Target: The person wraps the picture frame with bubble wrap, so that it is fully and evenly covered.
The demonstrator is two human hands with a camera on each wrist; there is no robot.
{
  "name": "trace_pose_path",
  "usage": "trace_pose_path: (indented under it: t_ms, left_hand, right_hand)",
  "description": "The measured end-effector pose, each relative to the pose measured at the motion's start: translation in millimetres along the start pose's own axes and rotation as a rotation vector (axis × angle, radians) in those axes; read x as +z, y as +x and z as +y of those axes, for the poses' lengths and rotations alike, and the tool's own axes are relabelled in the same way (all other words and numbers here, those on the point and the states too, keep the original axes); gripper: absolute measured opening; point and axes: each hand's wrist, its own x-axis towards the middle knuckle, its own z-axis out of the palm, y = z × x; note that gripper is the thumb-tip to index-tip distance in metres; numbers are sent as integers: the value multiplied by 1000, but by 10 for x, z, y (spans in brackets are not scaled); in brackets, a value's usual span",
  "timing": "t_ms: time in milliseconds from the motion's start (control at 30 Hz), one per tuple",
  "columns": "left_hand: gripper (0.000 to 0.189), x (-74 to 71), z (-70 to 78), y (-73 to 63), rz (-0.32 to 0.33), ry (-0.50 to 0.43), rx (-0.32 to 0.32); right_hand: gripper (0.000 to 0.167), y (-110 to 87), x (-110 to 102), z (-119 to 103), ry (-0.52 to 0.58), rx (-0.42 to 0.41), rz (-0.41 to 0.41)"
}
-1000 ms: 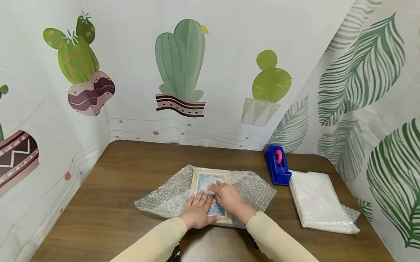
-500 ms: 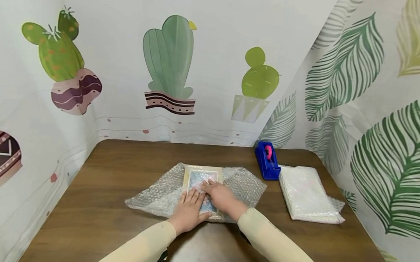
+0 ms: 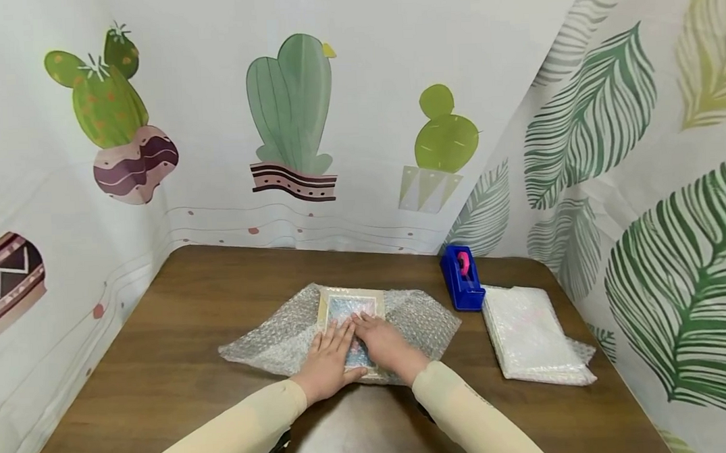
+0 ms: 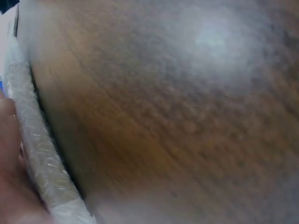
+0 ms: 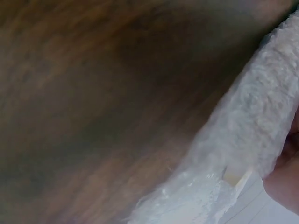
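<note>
In the head view, I saw the left hand (image 3: pixel 325 367) lying flat on the picture frame (image 3: pixel 350 308), fingers straight. The right hand (image 3: pixel 387 341) rested there too, fingers out. The frame lay in bubble wrap (image 3: pixel 282 331) on the worktop (image 3: pixel 145 385). In the left wrist view, the left hand was by the wrap's edge. In the right wrist view, I couldn't tell the fingers.

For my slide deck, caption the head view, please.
Left hand and right hand rest on a framed picture in bubble wrap, near a tape dispenser.
</note>
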Motion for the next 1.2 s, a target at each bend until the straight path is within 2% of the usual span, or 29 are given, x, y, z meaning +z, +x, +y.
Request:
trace_pose_path:
  t_ms: [100, 200, 267, 367, 433, 500, 600, 733, 833, 900, 1000, 1200]
  left_hand:
    - [85, 14, 2, 12, -43, 40, -26]
    - [84, -2, 30, 12, -65, 58, -34]
    - [83, -36, 55, 11, -75, 57, -35]
    - [83, -75, 80, 13, -98, 44, -51]
    - [84, -81, 73, 12, -100, 33, -65]
    - [84, -94, 70, 2, -108, 34, -78]
    - [84, -99, 66, 0, -114, 31, -74]
    - [83, -79, 57, 18, -140, 32, -62]
    - [84, -55, 36, 46, -175, 28, -69]
    - [84, -50, 29, 72, -208, 22, -82]
    - [85, -72, 35, 96, -241, 6, -102]
    - [84, -197, 102, 98, -293, 17, -147]
  right_hand:
    - [50, 2, -1, 38, 83, -14, 4]
    - [54, 15, -59, 109, 247, -18, -11]
    - [51, 42, -131, 173, 377, 20, -20]
    - [38, 123, -264, 284, 512, 124, 49]
    - [32, 189, -329, 365, 536, 211, 148]
    - [30, 253, -357, 472, 489, 281, 255]
    - [30, 296, -359, 691, 373, 396, 308]
    - [39, 271, -332, 1017, 317, 532, 197]
    - [44, 213, -284, 1189, 360, 616, 100]
    - [47, 173, -238, 1268, 386, 658, 63]
    - [49, 129, -181, 1328, 416, 692, 48]
    - [38, 159, -117, 1351, 454, 727, 55]
